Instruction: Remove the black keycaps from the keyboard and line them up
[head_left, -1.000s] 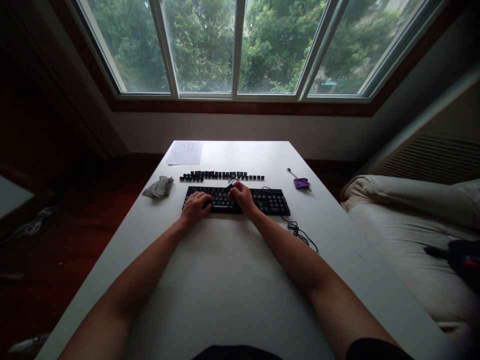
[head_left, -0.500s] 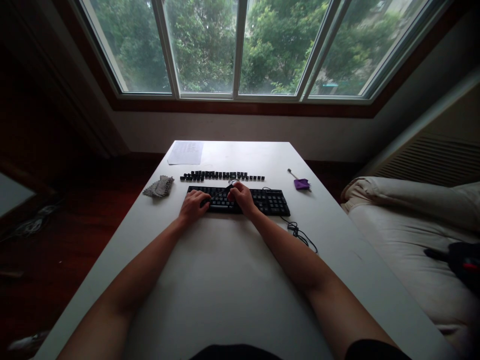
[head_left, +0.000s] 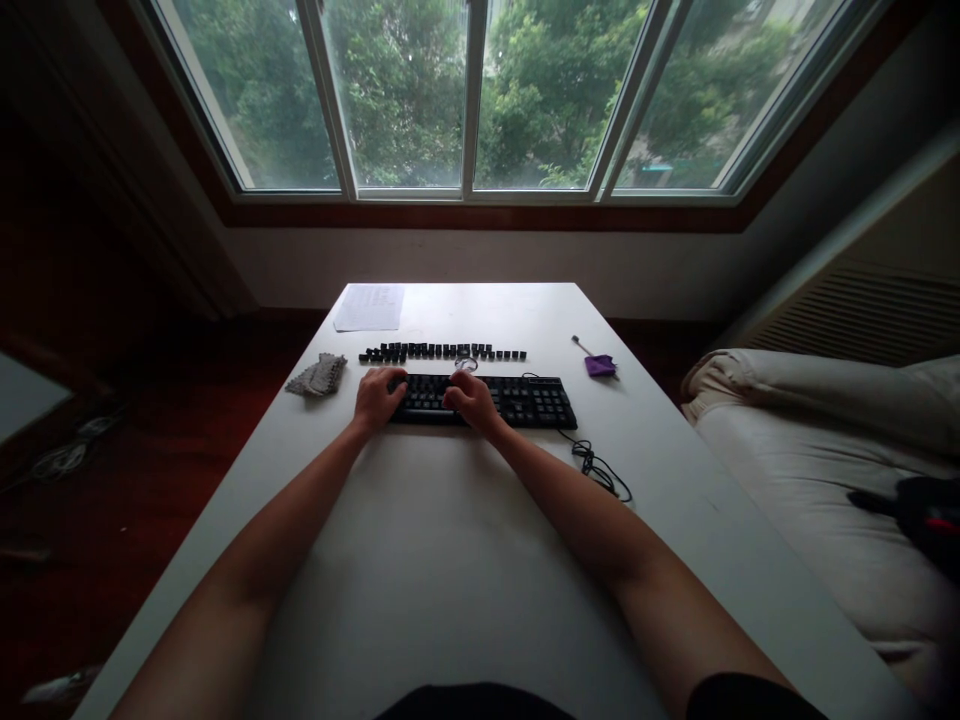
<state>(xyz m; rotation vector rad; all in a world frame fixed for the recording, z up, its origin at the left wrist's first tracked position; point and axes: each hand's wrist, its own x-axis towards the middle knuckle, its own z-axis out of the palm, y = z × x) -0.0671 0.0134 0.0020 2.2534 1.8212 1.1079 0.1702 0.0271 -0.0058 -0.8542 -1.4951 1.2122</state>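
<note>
A black keyboard (head_left: 525, 402) lies across the white table in front of me. My left hand (head_left: 377, 398) is at its left end, fingers curled over the back corner and thumb near the keys, gripping it. Above the middle of the keyboard, my right hand (head_left: 474, 398) is closed. A small reddish bit shows at its fingertips, too small to name. Just behind that hand is a thin wire loop (head_left: 466, 363); whether the hand holds it I cannot tell. Several loose black keycaps (head_left: 442, 351) stand in rows behind the keyboard.
A grey cloth (head_left: 319, 375) lies at the left, with a printed paper sheet (head_left: 369, 307) farther back. To the right are a purple cloth (head_left: 601, 366) with a thin brush-like stick (head_left: 580, 345) and a coiled black cable (head_left: 596, 466). A light sofa (head_left: 787, 460) stands beside the table.
My left hand has moved slightly left and back, to the keyboard's left end. My right hand has shifted a little left, and the dark piece seen at its fingers earlier no longer shows.
</note>
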